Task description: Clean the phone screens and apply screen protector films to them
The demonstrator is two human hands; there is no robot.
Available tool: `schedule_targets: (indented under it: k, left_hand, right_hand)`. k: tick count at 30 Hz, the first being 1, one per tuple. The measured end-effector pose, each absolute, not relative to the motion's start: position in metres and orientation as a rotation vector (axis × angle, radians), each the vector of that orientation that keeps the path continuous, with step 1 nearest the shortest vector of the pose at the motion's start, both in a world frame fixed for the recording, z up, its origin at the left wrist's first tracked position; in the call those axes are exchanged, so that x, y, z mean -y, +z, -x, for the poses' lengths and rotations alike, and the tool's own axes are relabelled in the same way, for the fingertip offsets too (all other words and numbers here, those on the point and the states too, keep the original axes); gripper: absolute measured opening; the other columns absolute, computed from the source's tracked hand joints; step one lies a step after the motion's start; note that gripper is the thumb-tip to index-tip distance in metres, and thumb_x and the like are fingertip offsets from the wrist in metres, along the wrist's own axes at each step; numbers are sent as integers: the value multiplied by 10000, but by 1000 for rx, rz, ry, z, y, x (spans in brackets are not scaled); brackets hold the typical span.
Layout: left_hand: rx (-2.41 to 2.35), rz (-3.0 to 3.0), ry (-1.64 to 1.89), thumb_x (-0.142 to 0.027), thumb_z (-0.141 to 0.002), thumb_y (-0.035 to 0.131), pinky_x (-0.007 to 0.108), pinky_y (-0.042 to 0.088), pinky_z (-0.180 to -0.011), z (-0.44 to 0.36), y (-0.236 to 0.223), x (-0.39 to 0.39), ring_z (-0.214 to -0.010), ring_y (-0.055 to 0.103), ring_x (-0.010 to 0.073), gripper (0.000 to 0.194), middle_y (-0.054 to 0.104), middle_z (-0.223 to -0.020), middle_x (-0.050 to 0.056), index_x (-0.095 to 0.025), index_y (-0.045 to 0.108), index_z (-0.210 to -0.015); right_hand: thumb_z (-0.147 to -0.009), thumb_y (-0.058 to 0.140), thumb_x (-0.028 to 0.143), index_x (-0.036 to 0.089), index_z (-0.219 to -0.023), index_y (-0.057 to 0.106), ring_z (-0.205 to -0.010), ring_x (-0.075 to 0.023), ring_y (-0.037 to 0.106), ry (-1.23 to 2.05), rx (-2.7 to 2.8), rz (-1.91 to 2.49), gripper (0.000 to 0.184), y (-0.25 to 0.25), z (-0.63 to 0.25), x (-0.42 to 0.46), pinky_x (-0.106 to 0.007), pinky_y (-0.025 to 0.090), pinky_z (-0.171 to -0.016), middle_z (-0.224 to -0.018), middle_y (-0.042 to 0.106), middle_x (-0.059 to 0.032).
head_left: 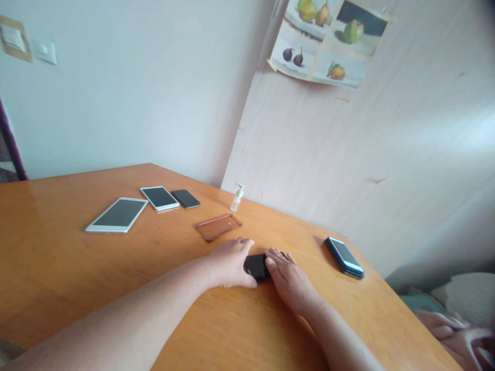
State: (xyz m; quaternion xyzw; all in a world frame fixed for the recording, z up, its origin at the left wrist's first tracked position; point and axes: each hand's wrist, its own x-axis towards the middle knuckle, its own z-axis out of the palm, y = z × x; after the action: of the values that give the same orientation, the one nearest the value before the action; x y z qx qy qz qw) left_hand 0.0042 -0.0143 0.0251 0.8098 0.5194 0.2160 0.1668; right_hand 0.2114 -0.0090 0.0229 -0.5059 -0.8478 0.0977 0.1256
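Note:
Both my hands rest on the orange wooden table point(58, 288), meeting over a small black phone point(257, 267). My left hand point(230, 263) curls around the phone's left end, thumb at its near edge. Along the phone's right side lies my right hand point(288, 278), its fingers pressed together and touching the phone. Most of the phone is covered by the two hands.
A brown translucent phone case point(218, 226) lies just beyond my hands. Further left lie a white tablet point(117, 215), a white phone point(160, 198) and a small black phone point(186, 198). A small pump bottle point(237, 198) stands by the wall. A blue-edged phone point(344, 257) lies at right.

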Motion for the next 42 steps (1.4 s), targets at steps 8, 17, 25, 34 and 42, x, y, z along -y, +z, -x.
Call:
schedule_targets:
  k: [8,17,25,34,42]
  left_hand:
    - [-1509,-2276,620,-506,-568,745,359,466,-926,-5,24,15,-1187,556,331,978,597,-1268,128,-192,345,-1404]
    - [-1488,-2297,633,-506,-592,729,355,453,-955,-3,24,14,-1227,523,331,954,586,-1283,135,-167,358,-1403]
    - [-1514,-2286,578,-535,-559,754,342,479,-902,-4,29,17,-1121,589,310,918,613,-1216,112,-183,430,-1343]
    - [-1467,-2345,649,-529,-582,729,329,496,-836,-2,25,13,-1020,608,285,701,620,-1106,94,-198,556,-1176]
    - [-1455,-2347,564,-562,-595,727,286,467,-679,-1,32,16,-830,609,223,441,577,-956,27,-262,651,-908]
  right_hand:
    - [-1013,189,474,186,-1408,478,-1417,-220,313,322,2524,1406,567,26,-208,11,-504,126,-1185,-1488,421,-100]
    - [-1009,185,497,187,-1421,466,-1426,-205,288,393,2569,1316,587,34,-201,33,-439,188,-1189,-1501,402,-86]
    - [-1009,231,432,142,-1408,478,-1411,-258,319,235,2520,1571,551,27,-222,16,-501,231,-1167,-1482,421,-128]
    - [-1000,277,383,160,-1437,445,-1397,-208,348,298,2694,1385,519,44,-201,51,-385,265,-1172,-1501,391,-90]
    - [-929,366,215,101,-1365,528,-1299,-278,489,115,2524,1744,479,41,-230,24,-419,395,-1078,-1416,501,-155]
